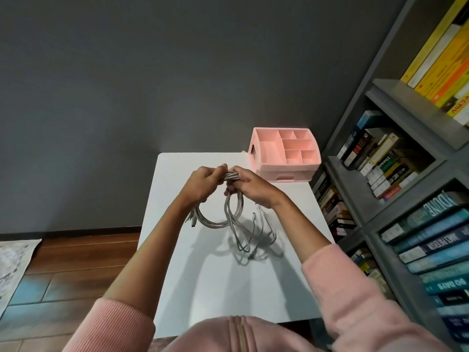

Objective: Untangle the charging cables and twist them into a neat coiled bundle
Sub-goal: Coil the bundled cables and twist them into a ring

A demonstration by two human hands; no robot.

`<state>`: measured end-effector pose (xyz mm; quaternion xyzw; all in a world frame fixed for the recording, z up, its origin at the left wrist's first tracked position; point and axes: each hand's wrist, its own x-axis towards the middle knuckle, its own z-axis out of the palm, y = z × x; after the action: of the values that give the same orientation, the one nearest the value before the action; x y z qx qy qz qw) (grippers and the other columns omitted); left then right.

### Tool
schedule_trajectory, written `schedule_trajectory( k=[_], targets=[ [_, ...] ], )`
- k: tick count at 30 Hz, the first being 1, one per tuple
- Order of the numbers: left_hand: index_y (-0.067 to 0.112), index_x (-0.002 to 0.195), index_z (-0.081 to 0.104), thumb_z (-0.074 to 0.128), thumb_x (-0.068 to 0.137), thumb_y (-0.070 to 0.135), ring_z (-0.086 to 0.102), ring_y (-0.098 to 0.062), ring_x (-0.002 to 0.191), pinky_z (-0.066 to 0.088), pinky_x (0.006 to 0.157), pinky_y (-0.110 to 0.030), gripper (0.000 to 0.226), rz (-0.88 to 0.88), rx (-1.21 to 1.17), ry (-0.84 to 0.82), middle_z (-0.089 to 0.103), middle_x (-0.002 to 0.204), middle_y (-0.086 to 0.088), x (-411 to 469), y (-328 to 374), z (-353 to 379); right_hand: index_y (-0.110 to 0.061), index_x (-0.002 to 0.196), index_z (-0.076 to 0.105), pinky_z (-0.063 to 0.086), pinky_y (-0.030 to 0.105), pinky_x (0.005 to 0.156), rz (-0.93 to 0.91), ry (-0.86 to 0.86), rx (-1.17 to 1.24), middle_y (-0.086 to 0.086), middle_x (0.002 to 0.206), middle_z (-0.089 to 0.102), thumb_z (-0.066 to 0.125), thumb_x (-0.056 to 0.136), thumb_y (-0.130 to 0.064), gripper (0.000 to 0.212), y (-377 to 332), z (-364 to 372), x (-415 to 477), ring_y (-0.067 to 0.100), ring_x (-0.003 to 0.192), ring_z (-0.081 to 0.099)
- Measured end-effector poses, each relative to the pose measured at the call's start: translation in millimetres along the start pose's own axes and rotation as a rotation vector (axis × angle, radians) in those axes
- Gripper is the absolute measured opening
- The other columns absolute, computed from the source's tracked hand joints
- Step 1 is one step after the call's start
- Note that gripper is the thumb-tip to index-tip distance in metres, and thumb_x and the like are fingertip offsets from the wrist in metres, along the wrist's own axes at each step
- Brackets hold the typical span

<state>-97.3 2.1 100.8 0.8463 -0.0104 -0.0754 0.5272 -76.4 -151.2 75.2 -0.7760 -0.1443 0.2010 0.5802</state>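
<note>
My left hand (200, 184) and right hand (250, 186) both squeeze the gray cables (232, 177) between them. Loops hang below. I'm twisting now; next I think I must tuck the loose ends in.

Pink ribbed sleeves (119, 323), pushed up; zipped front.

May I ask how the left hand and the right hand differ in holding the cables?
The left hand grips the cables from the left, plug ends dangling by its wrist; the right hand grips from the right, long loops hanging beneath it. Both curl round the same bunched stretch.
</note>
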Motion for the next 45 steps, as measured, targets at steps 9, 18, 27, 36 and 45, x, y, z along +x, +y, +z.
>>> schedule_trajectory(
  k=[9, 18, 27, 36, 45],
  targets=[
    [0.012, 0.058, 0.043, 0.04, 0.1, 0.04, 0.024, -0.009, 0.04, 0.023, 0.042, -0.024, 0.05, 0.101, -0.034, -0.018, 0.032, 0.049, 0.002, -2.0, -6.2, -1.2, -0.008, 0.095, 0.044, 0.045, 0.024, 0.054, 0.093, -0.321, 0.421, -0.005, 0.055, 0.036, 0.04, 0.085, 0.0, 0.013, -11.0, -10.0, -11.0, 0.009, 0.043, 0.038],
    [0.013, 0.063, 0.042, 0.016, 0.1, 0.043, 0.016, -0.01, 0.043, 0.017, 0.042, -0.023, 0.054, -0.093, -0.388, -0.355, 0.025, 0.047, 0.006, -3.8, -9.0, -4.0, -0.015, 0.071, 0.043, 0.03, 0.021, 0.046, 0.231, -0.346, 0.566, -0.004, 0.05, 0.02, 0.036, 0.097, -0.05, 0.044, -11.8, -14.7, -14.0, 0.01, 0.041, 0.021],
    [0.0, 0.084, 0.059, 0.02, 0.098, 0.044, 0.044, -0.017, 0.046, 0.046, 0.059, -0.031, 0.061, -0.38, -0.458, -0.754, 0.049, 0.06, -0.007, 7.9, -5.2, -27.5, -0.015, 0.078, 0.038, 0.023, 0.02, 0.041, 0.261, -0.078, 0.404, -0.004, 0.049, 0.027, 0.034, 0.103, -0.025, 0.027, -12.3, -8.0, -14.3, 0.008, 0.036, 0.022],
    [0.018, 0.057, 0.035, 0.033, 0.092, 0.064, 0.016, -0.01, 0.043, 0.017, 0.041, -0.021, 0.059, -0.267, -0.114, -0.444, 0.022, 0.051, 0.004, 6.2, 21.5, -7.7, -0.007, 0.098, 0.048, 0.045, 0.029, 0.057, 0.27, -0.114, 0.409, -0.002, 0.054, 0.029, 0.021, 0.102, -0.049, 0.05, -10.8, -4.7, -4.6, 0.01, 0.04, 0.024],
    [0.011, 0.059, 0.044, 0.056, 0.092, 0.043, 0.02, -0.008, 0.038, 0.022, 0.04, -0.02, 0.047, 0.003, 0.059, -0.178, 0.023, 0.047, 0.006, 0.3, 1.9, 16.0, -0.011, 0.101, 0.064, 0.043, 0.031, 0.072, 0.355, -0.322, 0.736, -0.003, 0.059, 0.033, -0.001, 0.081, -0.081, 0.098, 6.9, -18.6, -11.4, 0.013, 0.051, 0.028]
  ],
)
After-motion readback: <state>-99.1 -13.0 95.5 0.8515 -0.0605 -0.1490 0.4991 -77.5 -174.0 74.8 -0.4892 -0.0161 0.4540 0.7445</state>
